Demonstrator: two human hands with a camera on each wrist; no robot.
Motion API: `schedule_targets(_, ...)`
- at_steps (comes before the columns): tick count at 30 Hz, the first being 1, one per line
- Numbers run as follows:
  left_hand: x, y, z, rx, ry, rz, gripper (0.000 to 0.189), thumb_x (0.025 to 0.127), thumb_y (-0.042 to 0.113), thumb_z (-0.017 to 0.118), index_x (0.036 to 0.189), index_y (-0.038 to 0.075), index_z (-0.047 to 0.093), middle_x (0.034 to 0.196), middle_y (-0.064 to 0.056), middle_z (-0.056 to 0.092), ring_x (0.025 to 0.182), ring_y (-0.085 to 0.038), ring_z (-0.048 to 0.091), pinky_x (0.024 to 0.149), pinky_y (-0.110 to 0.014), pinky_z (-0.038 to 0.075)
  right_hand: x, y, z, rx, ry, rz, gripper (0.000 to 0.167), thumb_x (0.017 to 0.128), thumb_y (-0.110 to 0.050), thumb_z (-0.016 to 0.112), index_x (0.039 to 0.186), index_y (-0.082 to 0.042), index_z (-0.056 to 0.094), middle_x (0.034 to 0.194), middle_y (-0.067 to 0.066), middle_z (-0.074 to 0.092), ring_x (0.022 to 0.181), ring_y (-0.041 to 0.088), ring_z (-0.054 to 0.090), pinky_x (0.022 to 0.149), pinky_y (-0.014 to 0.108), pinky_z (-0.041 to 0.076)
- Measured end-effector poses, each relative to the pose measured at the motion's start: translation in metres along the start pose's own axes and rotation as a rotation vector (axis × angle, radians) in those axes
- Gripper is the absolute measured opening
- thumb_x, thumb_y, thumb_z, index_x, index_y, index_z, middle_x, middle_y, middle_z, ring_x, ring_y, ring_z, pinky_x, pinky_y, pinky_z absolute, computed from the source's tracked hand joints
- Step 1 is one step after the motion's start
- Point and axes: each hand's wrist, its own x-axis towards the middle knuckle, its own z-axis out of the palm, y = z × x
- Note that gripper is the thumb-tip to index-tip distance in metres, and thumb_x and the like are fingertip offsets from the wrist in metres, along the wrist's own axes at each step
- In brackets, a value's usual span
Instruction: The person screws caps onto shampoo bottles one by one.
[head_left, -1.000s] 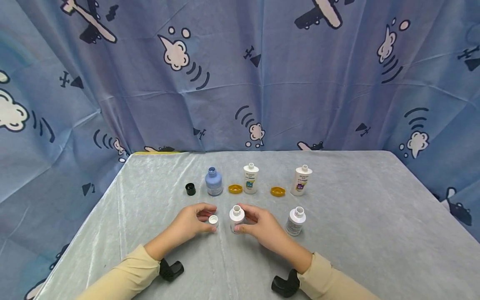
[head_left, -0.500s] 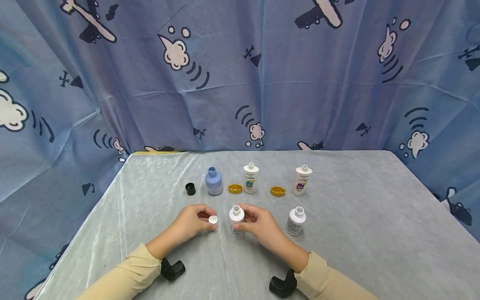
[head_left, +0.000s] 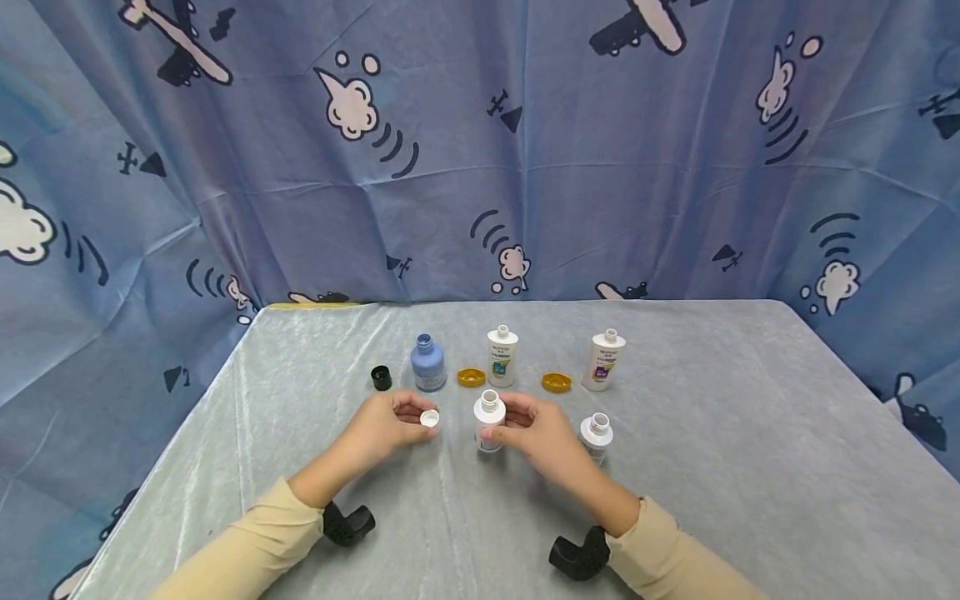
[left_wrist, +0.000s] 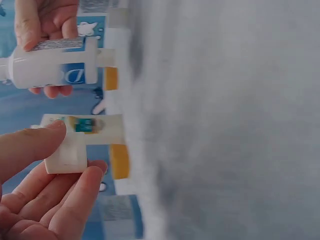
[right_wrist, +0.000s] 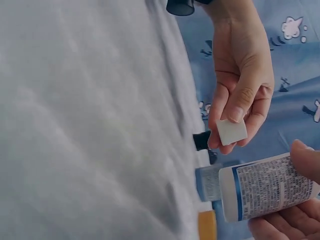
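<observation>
My left hand (head_left: 384, 427) pinches a white screw cap (head_left: 430, 419) between thumb and fingers, its hollow side facing up. My right hand (head_left: 546, 432) grips a small white bottle (head_left: 490, 414) by its side; the bottle is upright, with an uncovered neck. In the right wrist view dense small print covers the label of this bottle (right_wrist: 270, 187). Cap and bottle are held apart, the cap left of the bottle and both raised over the table. A second open white bottle (head_left: 597, 428) stands just behind my right wrist, partly hidden by it.
Along the back stand an uncapped blue bottle (head_left: 428, 367) and two slim white bottles, one in the middle (head_left: 501, 367) and one farther right (head_left: 602, 364). A black cap (head_left: 381, 378) and two yellow caps (head_left: 471, 377) lie between them. A patterned curtain hangs behind the grey-covered table (head_left: 712, 467).
My left hand has closed on the white cap and lifted it off the table. My right hand has raised the bottle and moved it slightly right and away from me.
</observation>
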Motion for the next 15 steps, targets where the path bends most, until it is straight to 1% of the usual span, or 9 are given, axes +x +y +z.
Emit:
schedule_targets(4, 0.004, 0.015, -0.002, -0.039, 0.001, 0.007, 0.029, 0.081, 0.004, 0.079, 0.108, -0.002, 0.072, 0.104, -0.014, 0.076, 0.097, -0.017, 0.072, 0.078, -0.025, 0.059, 0.001, -0.007, -0.008, -0.009, 0.013, -0.002, 0.05, 0.083, -0.008, 0.079, 0.129, 0.004, 0.062, 0.123, 0.02, 0.069, 0.112, 0.025, 0.069, 0.089, 0.029, 0.059)
schedule_targets(6, 0.006, 0.022, -0.003, -0.049, 0.006, 0.005, 0.03, 0.082, 0.005, 0.079, 0.11, -0.002, 0.072, 0.106, -0.014, 0.075, 0.098, -0.017, 0.072, 0.08, -0.027, 0.06, 0.001, -0.01, -0.013, -0.014, 0.013, -0.018, 0.052, 0.084, -0.009, 0.079, 0.13, 0.005, 0.061, 0.123, 0.02, 0.069, 0.112, 0.026, 0.069, 0.089, 0.029, 0.059)
schedule_targets(11, 0.011, 0.037, -0.001, -0.034, 0.031, 0.009, 0.035, 0.081, 0.011, 0.082, 0.114, 0.004, 0.073, 0.108, -0.009, 0.076, 0.099, -0.015, 0.071, 0.083, -0.029, 0.059, 0.001, -0.016, -0.02, -0.031, 0.017, -0.07, 0.053, 0.084, -0.007, 0.079, 0.13, 0.008, 0.06, 0.12, 0.022, 0.069, 0.109, 0.025, 0.07, 0.087, 0.025, 0.059)
schedule_targets(15, 0.015, 0.044, 0.001, -0.037, 0.035, 0.008, 0.036, 0.08, 0.014, 0.083, 0.114, 0.01, 0.074, 0.109, -0.006, 0.076, 0.099, -0.013, 0.071, 0.083, -0.029, 0.059, 0.003, -0.021, -0.024, -0.039, 0.036, -0.066, 0.052, 0.084, -0.005, 0.078, 0.13, 0.008, 0.059, 0.121, 0.023, 0.069, 0.11, 0.026, 0.069, 0.088, 0.025, 0.058)
